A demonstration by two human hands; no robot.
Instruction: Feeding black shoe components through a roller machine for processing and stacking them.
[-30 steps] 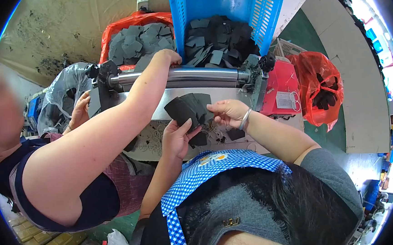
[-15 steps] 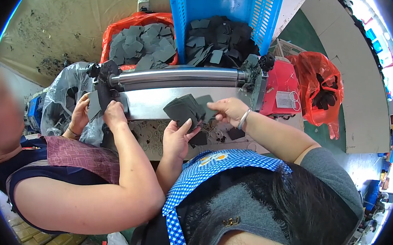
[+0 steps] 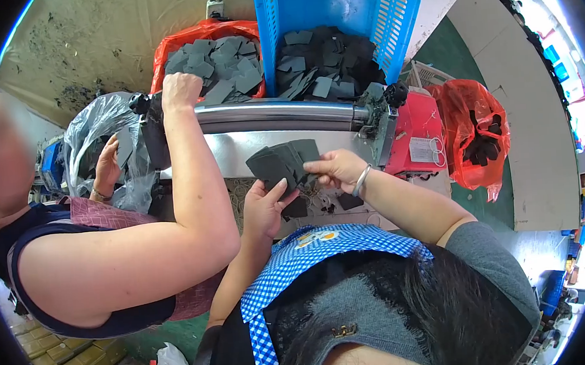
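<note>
Near a roller [image 3: 281,112], left hand [image 3: 263,208] holds sheets [image 3: 275,165], right hand [image 3: 340,169] apparently pinching one.

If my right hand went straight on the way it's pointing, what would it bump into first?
The dark sheets fanned in your left hand; your right hand seems to touch their right edge, though depth is unclear.

Left hand [image 3: 262,210]: pointed upward, thumb [image 3: 278,188] clamped inward.
Right hand [image 3: 338,170]: pinched, fingers [image 3: 314,167] bent.
Right forearm [image 3: 405,198]: slanted inward.
</note>
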